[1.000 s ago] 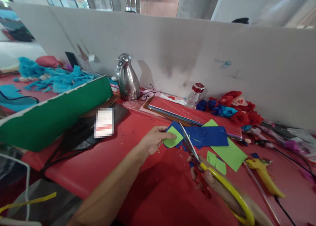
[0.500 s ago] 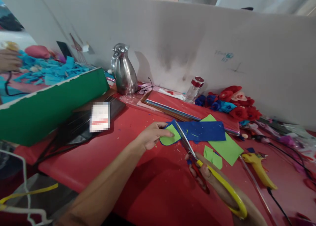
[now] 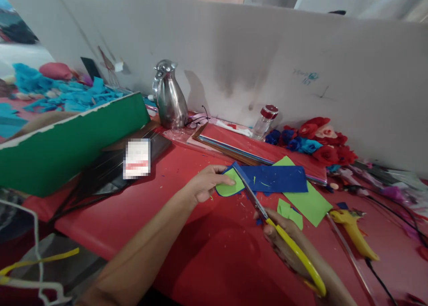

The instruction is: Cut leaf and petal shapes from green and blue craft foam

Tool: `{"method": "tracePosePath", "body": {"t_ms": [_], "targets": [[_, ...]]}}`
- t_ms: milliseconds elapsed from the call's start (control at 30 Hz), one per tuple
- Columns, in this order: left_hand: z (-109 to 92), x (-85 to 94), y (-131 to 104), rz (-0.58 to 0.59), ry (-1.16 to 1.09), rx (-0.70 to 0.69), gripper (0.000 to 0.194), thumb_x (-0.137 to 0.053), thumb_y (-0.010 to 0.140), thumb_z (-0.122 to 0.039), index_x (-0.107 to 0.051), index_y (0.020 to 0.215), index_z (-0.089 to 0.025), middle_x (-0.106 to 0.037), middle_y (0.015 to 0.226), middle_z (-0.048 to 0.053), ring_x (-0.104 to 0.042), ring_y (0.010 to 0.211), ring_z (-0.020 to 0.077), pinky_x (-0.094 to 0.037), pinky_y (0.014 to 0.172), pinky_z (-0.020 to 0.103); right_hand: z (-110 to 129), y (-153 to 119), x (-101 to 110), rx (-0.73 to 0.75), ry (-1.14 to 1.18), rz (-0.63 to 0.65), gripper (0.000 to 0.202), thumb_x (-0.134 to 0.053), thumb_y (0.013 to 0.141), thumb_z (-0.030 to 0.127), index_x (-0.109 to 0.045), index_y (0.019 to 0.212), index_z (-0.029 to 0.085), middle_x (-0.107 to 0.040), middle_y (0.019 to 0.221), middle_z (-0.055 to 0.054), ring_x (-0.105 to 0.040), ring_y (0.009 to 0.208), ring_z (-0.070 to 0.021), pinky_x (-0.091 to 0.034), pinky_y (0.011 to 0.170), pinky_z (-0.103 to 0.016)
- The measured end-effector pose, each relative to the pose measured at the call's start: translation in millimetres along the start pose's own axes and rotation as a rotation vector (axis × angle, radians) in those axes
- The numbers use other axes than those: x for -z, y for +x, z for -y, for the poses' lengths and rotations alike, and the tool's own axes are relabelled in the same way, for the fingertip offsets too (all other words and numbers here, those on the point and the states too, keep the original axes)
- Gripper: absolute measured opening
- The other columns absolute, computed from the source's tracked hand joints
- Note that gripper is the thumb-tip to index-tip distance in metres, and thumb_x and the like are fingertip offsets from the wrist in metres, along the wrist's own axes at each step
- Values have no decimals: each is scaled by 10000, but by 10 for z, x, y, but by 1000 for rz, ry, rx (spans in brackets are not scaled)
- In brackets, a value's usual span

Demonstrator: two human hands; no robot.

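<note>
Your left hand [image 3: 209,183] has its fingers pinched on a green piece [image 3: 226,188], thumb on top, with a blue layer [image 3: 228,168] showing beneath it. Your right hand [image 3: 286,239] has its fingers closed round the scissors [image 3: 281,231]; the blades look nearly shut, along the edge of the held layers, just right of the left thumb. Whether they grip material at this point cannot be told.

The step in hand is judged to be trimming the blue layer to the outline of the green. The next move calls for steady left fingers, kept clear of the blades, and a slight turn of the layers to feed the edge.

A blue strip [image 3: 282,178] lies right of the left fingers, just beyond the blades, over a green sheet [image 3: 310,203]; it could catch the scissors. Small green pieces [image 3: 290,214] lie just beyond the right fingers. To their right on the worktop [image 3: 207,252] is a glue gun [image 3: 354,234], whose cord could hinder your right arm. Beyond both hands lies a stack of sheets [image 3: 267,148].
</note>
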State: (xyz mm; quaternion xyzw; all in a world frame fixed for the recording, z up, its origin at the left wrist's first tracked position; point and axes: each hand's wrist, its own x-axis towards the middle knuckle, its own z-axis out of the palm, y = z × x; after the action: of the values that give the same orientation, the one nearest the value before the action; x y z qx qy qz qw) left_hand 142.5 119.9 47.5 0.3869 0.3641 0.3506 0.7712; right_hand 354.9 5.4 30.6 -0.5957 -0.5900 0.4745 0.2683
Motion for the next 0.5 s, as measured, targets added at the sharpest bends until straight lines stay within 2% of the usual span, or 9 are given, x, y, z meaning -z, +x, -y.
{"method": "tracePosePath", "body": {"t_ms": [100,300,500], "targets": [[3,12,8,-3,-3,14,187,-760,489,-151,-694,662,-123,-683,619,21,-604,543,110,-477,587,221,82,12,1,-25,5,37,576,-511,766,754,-588,954,215,-262,511,96,-215,402,-82,-207,382,-223],[21,31,19,-8,-8,17,190,-765,504,-142,-696,680,-123,-688,645,31,-607,567,117,-477,612,236,115,-25,-24,-50,17,31,597,-439,796,770,-580,980,221,-280,528,89,-211,401,-82,-216,379,-224],[30,21,-5,20,0,40,210,-772,472,-144,-701,670,-137,-676,614,14,-588,537,103,-468,581,216,149,-73,-54,-57,109,80,646,-364,817,782,-555,1114,241,-338,576,71,-244,417,-83,-214,362,-206]]}}
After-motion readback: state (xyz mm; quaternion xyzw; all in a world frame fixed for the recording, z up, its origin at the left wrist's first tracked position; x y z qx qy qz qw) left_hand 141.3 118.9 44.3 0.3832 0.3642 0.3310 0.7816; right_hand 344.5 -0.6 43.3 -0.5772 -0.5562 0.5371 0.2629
